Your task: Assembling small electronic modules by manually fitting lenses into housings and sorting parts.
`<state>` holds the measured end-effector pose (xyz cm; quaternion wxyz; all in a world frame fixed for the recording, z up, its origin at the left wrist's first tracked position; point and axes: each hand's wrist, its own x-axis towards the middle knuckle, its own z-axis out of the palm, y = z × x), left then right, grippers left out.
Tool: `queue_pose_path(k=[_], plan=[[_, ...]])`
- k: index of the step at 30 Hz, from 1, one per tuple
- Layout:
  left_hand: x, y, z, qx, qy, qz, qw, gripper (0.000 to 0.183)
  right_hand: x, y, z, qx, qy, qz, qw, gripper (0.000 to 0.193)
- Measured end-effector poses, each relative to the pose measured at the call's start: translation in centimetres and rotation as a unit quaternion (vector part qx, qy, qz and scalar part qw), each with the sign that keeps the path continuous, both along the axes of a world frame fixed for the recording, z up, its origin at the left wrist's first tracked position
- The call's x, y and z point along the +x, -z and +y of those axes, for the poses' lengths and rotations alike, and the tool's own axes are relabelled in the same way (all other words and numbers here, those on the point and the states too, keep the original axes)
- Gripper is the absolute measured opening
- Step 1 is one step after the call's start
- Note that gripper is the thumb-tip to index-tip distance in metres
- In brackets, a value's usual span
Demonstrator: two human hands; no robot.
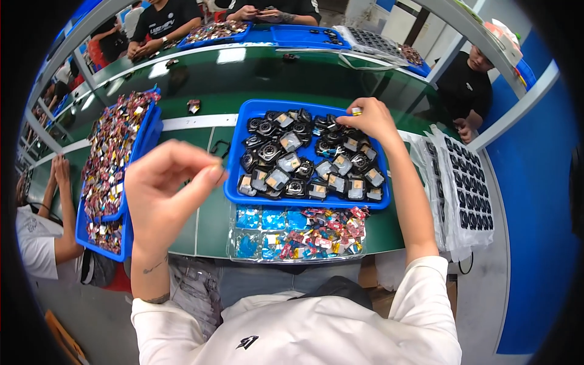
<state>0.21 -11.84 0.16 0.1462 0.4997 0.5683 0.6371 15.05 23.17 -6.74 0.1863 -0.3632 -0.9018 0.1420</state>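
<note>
Before me a blue tray (307,204) holds many black watch-like casings (267,151), some showing a grey square part. My right hand (374,119) is over the tray's far right corner, pinching a small white-and-yellow part (356,111) between thumb and fingertips. To the left of the tray, my left hand (164,188) is raised with thumb and forefinger pressed together. Whatever lies between those fingertips, if anything, is too small to name. Against the tray's near side sits a clear plastic tray (233,243) with blue film pieces and many small pink, white and yellow parts (328,234).
Blue bins (157,125) heaped with small coloured parts stand at left. White trays of black round parts (468,182) lie at right. A green belt (243,76) runs behind, under a metal frame (523,115). Several people work around it, one seated at right (465,91).
</note>
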Motion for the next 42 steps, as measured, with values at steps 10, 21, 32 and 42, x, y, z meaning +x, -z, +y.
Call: queue_pose_path(k=[10,21,32,42], plan=[[0.0,10.2,-9.8,-0.042,-0.067,-0.239,0.968,0.011,-0.3,-2.5,0.6,-0.043,-0.076,0.068,0.994,0.027],[3.9,15.0,-11.8,-0.085,0.164,-0.397,0.899,0.012,-4.6,-25.4,-0.8,0.374,-0.076,0.569,0.728,0.014],[6.2,13.7,-7.5,-0.127,0.291,-0.314,0.895,0.024,-3.4,-22.7,-5.8,0.143,-0.156,0.417,0.884,0.022],[10.4,13.4,-1.9,-0.001,0.374,-0.517,0.77,0.019,12.9,-1.9,-21.9,-0.105,-0.304,0.259,0.911,0.023]])
